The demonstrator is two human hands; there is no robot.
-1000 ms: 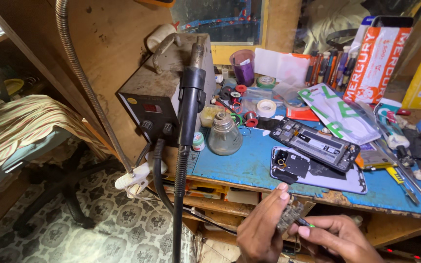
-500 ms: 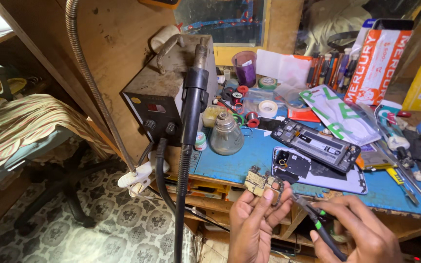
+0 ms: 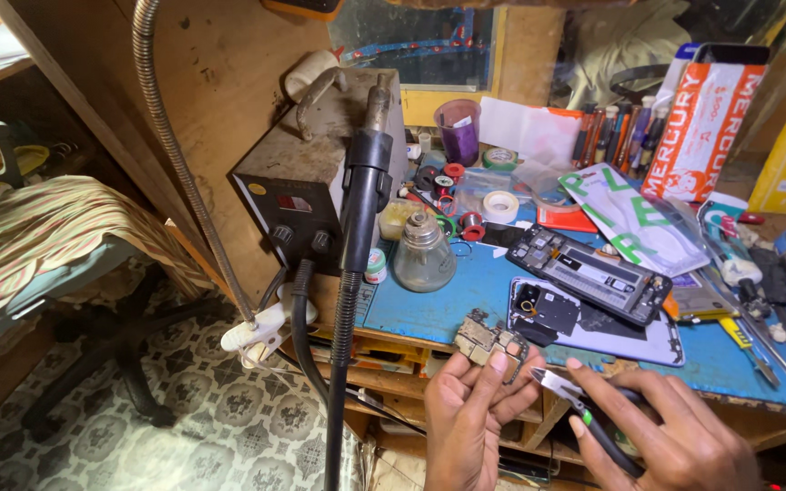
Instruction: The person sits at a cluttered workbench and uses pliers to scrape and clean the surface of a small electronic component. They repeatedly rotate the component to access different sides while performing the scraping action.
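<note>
The left hand [image 3: 470, 414] holds a small circuit board [image 3: 491, 340] up by its lower edge, thumb and fingers clenched on it, just in front of the near edge of the blue surface [image 3: 448, 305]. The right hand [image 3: 661, 436] has its grip closed around dark pliers [image 3: 584, 409], whose metal tips point left and stop just short of the board. The board sits tilted, its component side facing up toward the camera.

Behind the board on the surface lies an opened phone [image 3: 593, 277], dark and stripped to its frame, resting partly over a white back cover [image 3: 634, 336]. Left of the phone stands a glass bottle [image 3: 423, 255] with a metal cap. Further left of the phone is a grey rework station [image 3: 307, 182], and a black hot-air wand [image 3: 366, 182] hangs upright in front of it, its hose dropping below the surface edge. Beyond the phone are a tape roll [image 3: 500, 205], a purple cup [image 3: 458, 127] and loose tools. Far left of the phone, a chair [image 3: 56, 245] draped with striped cloth stands on the patterned floor [image 3: 184, 427].
</note>
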